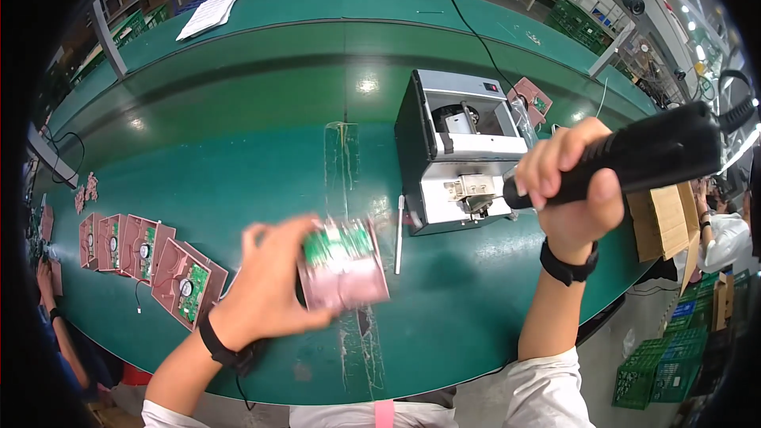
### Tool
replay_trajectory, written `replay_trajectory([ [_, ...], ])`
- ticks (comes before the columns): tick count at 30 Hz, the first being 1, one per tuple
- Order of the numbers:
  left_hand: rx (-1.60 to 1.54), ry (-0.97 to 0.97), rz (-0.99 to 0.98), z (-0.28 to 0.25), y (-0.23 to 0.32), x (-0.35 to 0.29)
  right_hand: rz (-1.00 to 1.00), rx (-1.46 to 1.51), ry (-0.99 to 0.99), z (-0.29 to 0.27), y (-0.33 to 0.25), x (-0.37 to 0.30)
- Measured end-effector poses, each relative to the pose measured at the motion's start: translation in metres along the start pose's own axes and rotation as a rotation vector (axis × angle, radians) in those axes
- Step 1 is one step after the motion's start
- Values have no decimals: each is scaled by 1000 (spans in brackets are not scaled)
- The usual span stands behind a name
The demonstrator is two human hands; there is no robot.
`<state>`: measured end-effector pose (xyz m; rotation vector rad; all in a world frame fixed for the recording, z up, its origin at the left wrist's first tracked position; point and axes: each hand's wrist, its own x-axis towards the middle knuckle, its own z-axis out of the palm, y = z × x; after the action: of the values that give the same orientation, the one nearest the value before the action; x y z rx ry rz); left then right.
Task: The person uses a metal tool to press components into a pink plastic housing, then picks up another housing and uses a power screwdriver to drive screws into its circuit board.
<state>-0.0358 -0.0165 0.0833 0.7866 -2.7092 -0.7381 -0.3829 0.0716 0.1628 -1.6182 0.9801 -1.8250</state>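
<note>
My left hand (265, 281) grips a pink plastic housing (349, 285) with a green circuit board (337, 246) in it, above the middle of the green table; both are smeared by motion. My right hand (575, 190) is wrapped round a black electric screwdriver (662, 150), held nearly level, its cord leaving at the far right. The screwdriver's tip points left at the metal outlet (476, 187) of a screw feeder (479, 145); whether it touches cannot be made out. To the left, several pink housings (184, 293) with boards and wires stand in a row.
A white stick-like tool (399, 234) lies beside the feeder. Another pink housing (531, 99) is behind it. Small pink parts (87, 190) lie far left. A cardboard box (662, 222) stands right, green crates (662, 368) below. Other people work at both sides.
</note>
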Motion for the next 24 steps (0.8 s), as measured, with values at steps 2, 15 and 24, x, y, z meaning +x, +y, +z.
replay_trajectory([
  [2,386,411,-148,4,-13,14,30,9,6,5,10,2],
  [15,485,-141,-386,-114,-52,-58,205,108,128,-6,24,-2],
  [24,407,-136,-414,-106,-66,-46,184,20,109,-2,20,-3],
])
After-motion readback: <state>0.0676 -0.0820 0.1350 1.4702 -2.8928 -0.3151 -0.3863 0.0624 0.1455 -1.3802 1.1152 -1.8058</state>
